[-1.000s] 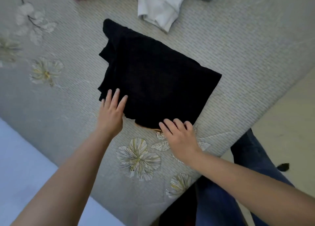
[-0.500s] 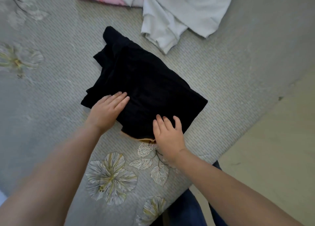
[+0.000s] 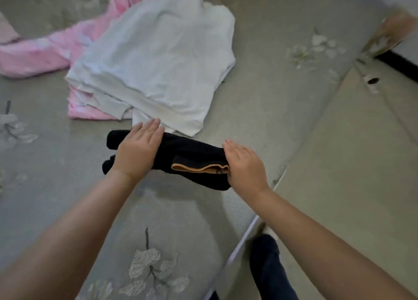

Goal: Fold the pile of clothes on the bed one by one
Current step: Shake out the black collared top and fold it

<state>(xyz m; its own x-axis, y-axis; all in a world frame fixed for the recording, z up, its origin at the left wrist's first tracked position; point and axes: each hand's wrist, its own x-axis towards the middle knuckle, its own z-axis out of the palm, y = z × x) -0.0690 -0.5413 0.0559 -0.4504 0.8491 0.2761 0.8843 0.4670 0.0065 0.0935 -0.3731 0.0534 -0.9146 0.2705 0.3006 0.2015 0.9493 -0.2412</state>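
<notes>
A black garment [image 3: 192, 152] with an orange-lined opening is folded into a narrow bundle and sits slightly above the grey flowered bed [image 3: 271, 100], casting a shadow below it. My left hand [image 3: 138, 150] holds its left part, fingers laid flat over the top. At the right end my right hand [image 3: 244, 164] holds it the same way, thumb hidden beneath. Just behind the bundle lies a white garment [image 3: 158, 57], spread over a pink garment [image 3: 34, 55].
The bed's edge [image 3: 251, 229] runs diagonally at the right, with beige floor [image 3: 350, 164] beyond it. My leg in dark trousers [image 3: 267, 268] stands beside the edge. A small dark object [image 3: 373, 81] lies on the floor at the far right.
The black garment went from a flat square under my hands to a narrow folded bundle, now raised and carried toward the white and pink clothes. The view swung upward.
</notes>
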